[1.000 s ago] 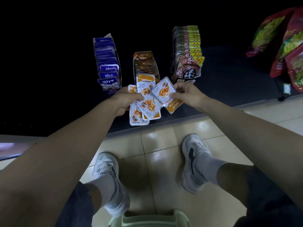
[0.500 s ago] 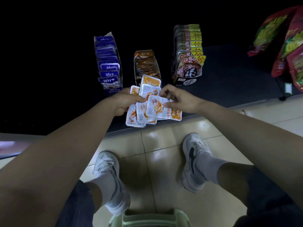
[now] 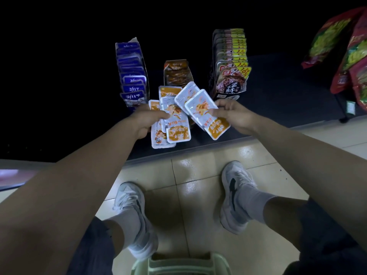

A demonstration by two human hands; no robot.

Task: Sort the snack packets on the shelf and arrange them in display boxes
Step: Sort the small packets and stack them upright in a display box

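My left hand (image 3: 146,121) grips a fanned bunch of orange-and-white snack packets (image 3: 174,124) above the front of the dark shelf (image 3: 278,100). My right hand (image 3: 231,114) pinches two more of the same packets (image 3: 206,114), held apart to the right of the bunch. Behind them stands the orange display box (image 3: 177,73), partly filled with the same kind of packet. A blue-packet display box (image 3: 132,74) stands to its left. A dark box of yellow-cornered packets (image 3: 230,62) stands to its right.
Large red and green snack bags (image 3: 345,52) hang at the far right. The shelf's front edge (image 3: 198,149) runs just above a tiled floor where my two feet in white shoes stand. A pale green stool or basket (image 3: 178,264) sits at the bottom.
My right hand has drawn two packets out of the bunch and moved them up and to the right. The left hand's bunch has stayed almost where it was.
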